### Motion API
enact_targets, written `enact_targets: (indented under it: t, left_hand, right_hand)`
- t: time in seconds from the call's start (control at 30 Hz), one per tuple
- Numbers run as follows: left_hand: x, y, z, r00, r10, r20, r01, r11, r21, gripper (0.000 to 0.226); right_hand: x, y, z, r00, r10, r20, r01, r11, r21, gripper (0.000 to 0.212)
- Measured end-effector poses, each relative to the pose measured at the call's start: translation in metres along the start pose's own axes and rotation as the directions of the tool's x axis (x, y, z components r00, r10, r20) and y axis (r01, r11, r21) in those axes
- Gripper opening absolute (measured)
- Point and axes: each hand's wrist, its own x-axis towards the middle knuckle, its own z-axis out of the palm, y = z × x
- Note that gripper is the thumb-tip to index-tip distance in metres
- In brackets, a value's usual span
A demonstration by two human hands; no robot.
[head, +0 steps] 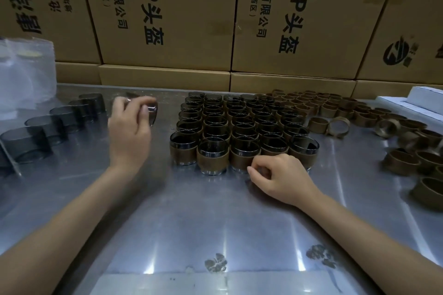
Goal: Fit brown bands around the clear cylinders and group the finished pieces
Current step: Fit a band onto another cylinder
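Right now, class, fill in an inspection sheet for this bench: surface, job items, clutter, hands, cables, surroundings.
Surface: metal table, reflective, with marks near its front edge.
Job items: banded cylinders grouped in rows at centre; bare clear cylinders lined up left; loose brown bands heaped right.
Clutter: plastic bag far left; white boxes far right.
Hands: left hand grips a clear cylinder; right hand curled, holding nothing visible.
Cables: nothing seen.
Surroundings: stacked cardboard cartons behind.

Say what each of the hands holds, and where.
Left hand grips a clear cylinder by its rim and side; right hand is curled, holding nothing.
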Motion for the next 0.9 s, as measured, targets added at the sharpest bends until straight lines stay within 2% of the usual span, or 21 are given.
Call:
enact_targets:
  t: [0.07,0.1,0.17,0.2,0.27,0.3,0.4,0.47,0.53,0.63,0.77,0.9]
  left_hand:
    - [-0.006,0.036,-0.002,0.995,0.056,-0.084,-0.073,0.974,-0.216,0.025]
    - [-0.012,0.055,-0.002,0.996,0.042,-0.074,-0.065,0.939,-0.338,0.024]
    - [-0.03,0.088,0.005,0.997,-0.045,0.058,0.07,0.814,-0.577,0.022]
    - [-0.041,0.102,0.01,0.985,-0.09,0.146,0.164,0.749,-0.642,0.023]
    - [-0.062,0.12,0.02,0.941,-0.112,0.32,0.312,0.656,-0.687,0.022]
    - [-0.071,0.124,0.025,0.918,-0.08,0.388,0.346,0.639,-0.687,0.022]
    - [-0.09,0.119,0.032,0.885,0.004,0.466,0.356,0.64,-0.681,0.024]
    - [-0.093,0.111,0.034,0.866,-0.011,0.5,0.402,0.611,-0.682,0.029]
    - [-0.091,0.105,0.036,0.846,-0.019,0.533,0.41,0.662,-0.627,0.035]
    - [-0.088,0.096,0.038,0.799,-0.009,0.601,0.368,0.798,-0.477,0.041]
    - [-0.083,0.086,0.034,0.732,0.027,0.68,0.168,0.961,-0.219,0.051]
    - [-0.08,0.082,0.031,0.694,0.077,0.716,-0.011,0.995,-0.096,0.05]
  right_hand:
    - [-0.001,-0.001,-0.002,1.0,-0.005,-0.005,0.005,1.0,0.004,0.023]
    - [-0.001,-0.001,-0.003,1.0,-0.012,-0.009,0.012,1.0,0.011,0.023]
    - [-0.003,-0.002,-0.006,0.999,-0.029,-0.037,0.03,0.999,0.041,0.029]
    - [-0.005,-0.003,-0.008,0.998,-0.037,-0.053,0.04,0.997,0.058,0.034]
    - [-0.007,-0.004,-0.01,0.995,-0.044,-0.085,0.051,0.996,0.078,0.046]
    - [-0.008,-0.005,-0.011,0.994,-0.045,-0.103,0.054,0.995,0.087,0.052]
    - [-0.01,-0.007,-0.012,0.986,-0.107,-0.129,0.121,0.987,0.105,0.07]
    - [-0.013,-0.01,-0.013,0.969,-0.183,-0.164,0.2,0.975,0.094,0.07]
    - [-0.013,-0.015,-0.015,0.965,-0.201,-0.171,0.22,0.971,0.096,0.069]
    - [-0.016,-0.015,-0.019,0.98,-0.165,-0.112,0.177,0.978,0.11,0.07]
    - [-0.024,-0.006,-0.026,0.985,-0.171,0.014,0.17,0.985,0.029,0.06]
    - [-0.024,0.002,-0.028,0.985,-0.101,0.142,0.109,0.993,-0.051,0.048]
